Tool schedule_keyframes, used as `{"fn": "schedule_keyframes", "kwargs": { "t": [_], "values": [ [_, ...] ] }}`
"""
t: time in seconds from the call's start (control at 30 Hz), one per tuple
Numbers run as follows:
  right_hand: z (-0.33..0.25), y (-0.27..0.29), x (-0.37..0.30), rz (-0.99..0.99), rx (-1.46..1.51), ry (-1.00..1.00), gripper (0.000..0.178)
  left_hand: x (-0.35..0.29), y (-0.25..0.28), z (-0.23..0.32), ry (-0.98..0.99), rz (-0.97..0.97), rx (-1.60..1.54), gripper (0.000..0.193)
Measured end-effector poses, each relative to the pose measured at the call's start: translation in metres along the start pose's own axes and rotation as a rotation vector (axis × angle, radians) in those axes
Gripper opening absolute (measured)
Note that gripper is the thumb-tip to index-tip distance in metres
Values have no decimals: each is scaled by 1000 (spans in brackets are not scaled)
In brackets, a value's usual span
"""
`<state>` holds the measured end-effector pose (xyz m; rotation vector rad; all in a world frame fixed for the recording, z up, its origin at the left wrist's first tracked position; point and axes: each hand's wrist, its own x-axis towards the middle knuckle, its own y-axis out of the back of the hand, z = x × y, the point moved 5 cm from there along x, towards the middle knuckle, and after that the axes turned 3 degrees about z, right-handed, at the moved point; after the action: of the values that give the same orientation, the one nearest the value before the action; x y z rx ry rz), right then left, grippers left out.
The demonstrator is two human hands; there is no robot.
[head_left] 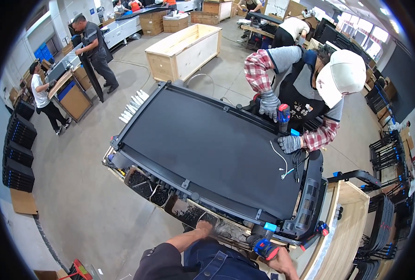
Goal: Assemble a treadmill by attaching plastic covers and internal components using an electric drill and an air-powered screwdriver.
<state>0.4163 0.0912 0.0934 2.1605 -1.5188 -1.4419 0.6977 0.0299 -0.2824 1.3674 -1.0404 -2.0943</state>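
Observation:
A treadmill deck with a wide black belt [207, 140] lies in front of me, its motor-end cover [308, 205] at the right. My right hand [282, 262] grips a red and blue cordless drill [265, 247] beside the deck's near right corner. At the deck's near edge, my left hand [204, 227] reaches down by a bin of small black fasteners [189, 212]; its fingers are mostly hidden. Across the deck, a co-worker's gloved hand [269, 103] is at another cordless drill [283, 114], and their other glove [289, 143] rests on the far edge. White and black cables [284, 163] lie on the belt.
Another fastener bin [147, 186] sits along the near edge. An open wooden crate [184, 51] stands beyond the deck, and wooden boards [345, 233] are at the right. Black frames [380, 219] are stacked along the right side. Other people work in the background.

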Motion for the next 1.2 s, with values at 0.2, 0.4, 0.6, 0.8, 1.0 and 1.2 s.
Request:
{"fn": "schedule_keyframes", "kwargs": {
  "t": [0.2,0.4,0.6,0.8,1.0,1.2],
  "values": [
    [14,-15,-6,-30,-37,-3,44,-24,30,-19,-61,150,-105,17],
    [8,-19,-4,27,70,17,48,-36,32,-47,323,180,-859,30],
    [13,-41,14,1,186,199,47,-36,-2,-52,293,234,-1228,29],
    [-4,-45,17,-31,398,194,39,-93,115,39,132,-56,-1866,44],
    [-23,-36,16,67,583,334,30,-114,179,92,-1,-93,-2456,24],
    [-11,-42,22,110,710,347,41,-113,193,107,-15,-188,-2611,28]
  ]
}}
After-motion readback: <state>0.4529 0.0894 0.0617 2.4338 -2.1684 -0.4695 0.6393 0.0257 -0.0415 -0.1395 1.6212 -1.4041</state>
